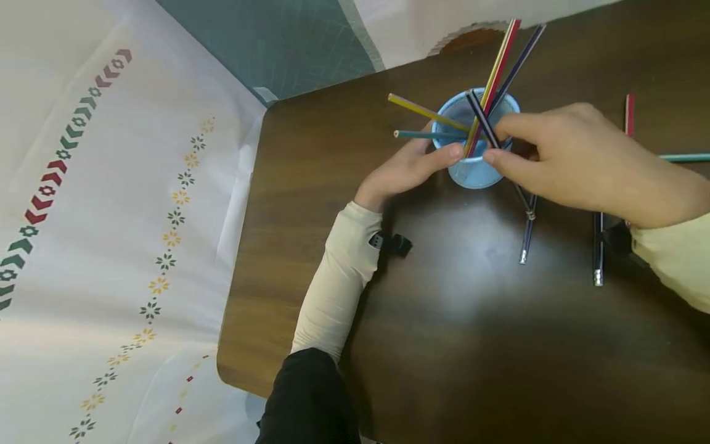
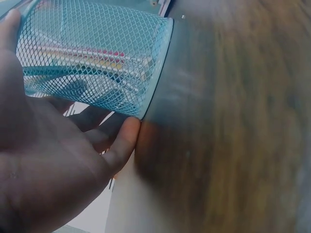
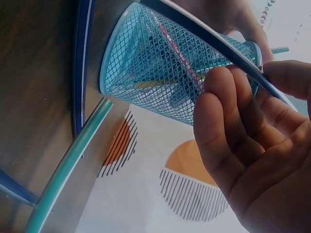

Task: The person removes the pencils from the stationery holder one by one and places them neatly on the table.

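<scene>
A light blue mesh pencil cup (image 1: 478,176) stands on the table with several pencils in it. My left hand (image 1: 407,168) holds the cup from its left side, thumb near the rim; in the left wrist view its fingers (image 2: 127,138) curve round the mesh wall. My right hand (image 1: 582,160) pinches a dark blue pencil (image 1: 481,117) between thumb and forefinger. That pencil slants across the front of the cup, its eraser end low and towards the table. Inside the cup, a yellow pencil (image 1: 424,111) and a teal pencil (image 1: 421,134) lean left; red and dark ones lean up and right.
On the table (image 1: 444,370), a dark pencil (image 1: 527,237) lies below the cup. Another dark pencil (image 1: 598,253), a teal pencil (image 1: 685,158) and a red pencil (image 1: 629,114) lie around my right forearm. A patterned white cloth (image 1: 138,216) is beyond the table's left edge.
</scene>
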Demonstrator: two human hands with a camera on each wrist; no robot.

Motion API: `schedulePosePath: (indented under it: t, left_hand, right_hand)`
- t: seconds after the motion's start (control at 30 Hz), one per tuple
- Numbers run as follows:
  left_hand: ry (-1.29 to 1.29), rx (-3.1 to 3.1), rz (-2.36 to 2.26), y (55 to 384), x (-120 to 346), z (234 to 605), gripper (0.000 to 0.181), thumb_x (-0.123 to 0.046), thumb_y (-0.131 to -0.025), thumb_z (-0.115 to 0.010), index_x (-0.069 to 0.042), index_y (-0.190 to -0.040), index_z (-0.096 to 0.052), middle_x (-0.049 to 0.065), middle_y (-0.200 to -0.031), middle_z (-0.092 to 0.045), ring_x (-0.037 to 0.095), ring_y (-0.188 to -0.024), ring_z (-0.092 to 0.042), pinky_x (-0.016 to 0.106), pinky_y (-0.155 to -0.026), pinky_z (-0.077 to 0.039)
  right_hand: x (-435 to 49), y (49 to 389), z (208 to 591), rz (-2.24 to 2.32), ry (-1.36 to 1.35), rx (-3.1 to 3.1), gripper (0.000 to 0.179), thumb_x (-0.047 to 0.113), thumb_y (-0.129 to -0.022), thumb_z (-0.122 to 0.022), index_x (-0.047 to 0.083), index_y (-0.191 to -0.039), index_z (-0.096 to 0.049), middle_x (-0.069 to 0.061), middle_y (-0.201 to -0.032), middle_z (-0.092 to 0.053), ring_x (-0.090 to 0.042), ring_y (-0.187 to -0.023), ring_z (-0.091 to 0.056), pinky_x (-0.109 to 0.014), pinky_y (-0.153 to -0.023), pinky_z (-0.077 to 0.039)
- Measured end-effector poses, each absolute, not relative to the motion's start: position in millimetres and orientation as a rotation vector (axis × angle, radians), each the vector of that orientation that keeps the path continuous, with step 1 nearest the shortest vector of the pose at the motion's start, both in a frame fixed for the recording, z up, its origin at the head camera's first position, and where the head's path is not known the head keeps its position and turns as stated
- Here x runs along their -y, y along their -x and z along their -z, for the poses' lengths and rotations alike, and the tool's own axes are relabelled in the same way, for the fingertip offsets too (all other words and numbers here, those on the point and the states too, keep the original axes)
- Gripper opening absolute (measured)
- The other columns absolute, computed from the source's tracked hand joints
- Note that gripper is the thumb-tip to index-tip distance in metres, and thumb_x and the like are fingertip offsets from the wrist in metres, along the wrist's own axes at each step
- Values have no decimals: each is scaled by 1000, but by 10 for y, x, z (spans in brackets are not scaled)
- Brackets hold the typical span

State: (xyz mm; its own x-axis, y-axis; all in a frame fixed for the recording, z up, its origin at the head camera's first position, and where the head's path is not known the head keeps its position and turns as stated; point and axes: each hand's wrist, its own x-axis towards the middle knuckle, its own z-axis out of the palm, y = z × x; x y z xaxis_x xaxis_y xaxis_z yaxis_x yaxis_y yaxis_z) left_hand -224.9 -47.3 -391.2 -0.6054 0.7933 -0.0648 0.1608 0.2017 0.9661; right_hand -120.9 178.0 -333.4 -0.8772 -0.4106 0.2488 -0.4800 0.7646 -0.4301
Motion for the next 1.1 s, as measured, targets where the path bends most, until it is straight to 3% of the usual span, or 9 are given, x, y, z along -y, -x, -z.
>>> schedulePosePath:
  t: [0.03, 0.07, 0.2, 0.47, 0.63, 0.7, 0.8, 0.93, 1.1]
  left_hand:
    - [-872, -1912, -1409, 2209, 502, 3956, 75, -41, -100, -51, -3, -158, -21, 3, -153, -37, 8, -137, -37, 24, -111, -30]
    - [-856, -1922, -1388, 2166, 548, 4001, 83, -53, -99, -53, -4, -159, -22, 4, -154, -36, 8, -137, -36, 24, -111, -30]
    - [-826, -1973, -1322, 2055, 833, 4139, 126, -92, -73, -50, -2, -158, -25, 10, -158, -31, 13, -140, -34, 30, -112, -31]
    - [-791, -2032, -1347, 2079, 1293, 4235, 119, -88, -77, -52, -2, -156, -25, 14, -152, -38, 22, -137, -38, 40, -113, -31]
    - [-787, -2035, -1356, 2136, 1336, 4327, 118, -87, -77, -54, -2, -155, -27, 14, -151, -39, 23, -137, -36, 42, -114, -30]
    - [-794, -2028, -1363, 2155, 1336, 4353, 117, -86, -78, -55, -3, -155, -27, 14, -151, -39, 23, -137, -36, 42, -114, -29]
    - [-802, -2027, -1368, 2179, 1333, 4383, 115, -85, -79, -54, -3, -155, -28, 14, -151, -40, 23, -137, -36, 43, -115, -28]
    - [-806, -2037, -1375, 2205, 1325, 4398, 115, -85, -79, -54, -2, -155, -28, 16, -150, -40, 25, -137, -35, 44, -115, -28]
    - [-807, -2038, -1391, 2241, 1283, 4406, 118, -86, -77, -55, -3, -155, -27, 15, -151, -39, 25, -137, -36, 45, -114, -28]
  right_hand:
    - [-1750, 1165, 3368, -764, -704, 2844, 16, 23, -100, -65, 8, -99, -64, 4, -56, -46, -17, -51, -43, -35, -51, -35]
    - [-1705, 1126, 3408, -792, -698, 2866, 15, 23, -100, -66, 8, -100, -64, 4, -58, -48, -17, -52, -44, -36, -52, -35]
    - [-1473, 1058, 3557, -1021, -710, 2863, 11, 22, -100, -67, 12, -102, -66, 5, -64, -53, -14, -59, -49, -36, -57, -40]
    - [-1347, 1253, 3596, -1356, -634, 2716, 13, 24, -102, -64, 16, -93, -62, 1, -69, -53, -17, -60, -49, -33, -57, -39]
    - [-1582, 1418, 3609, -1445, -426, 2847, 18, 24, -103, -60, 14, -118, -62, -3, -80, -65, -23, -68, -60, -39, -59, -43]
    - [-1684, 1482, 3638, -1467, -362, 2928, 39, 21, -103, -59, 14, -140, -50, -6, -88, -69, -25, -71, -63, -41, -63, -45]
    - [-1794, 1579, 3715, -1482, -323, 3012, 67, 13, -102, -57, 17, -159, -21, -9, -86, -70, -29, -70, -63, -43, -64, -48]
    - [-1888, 1688, 3830, -1520, -317, 3074, 91, 5, -99, -55, 25, -162, 9, -10, -80, -67, -30, -64, -62, -43, -64, -52]
    - [-2146, 1781, 3893, -1536, -284, 3165, 100, -1, -96, -53, 28, -159, 19, -16, -87, -68, -30, -60, -62, -45, -58, -56]
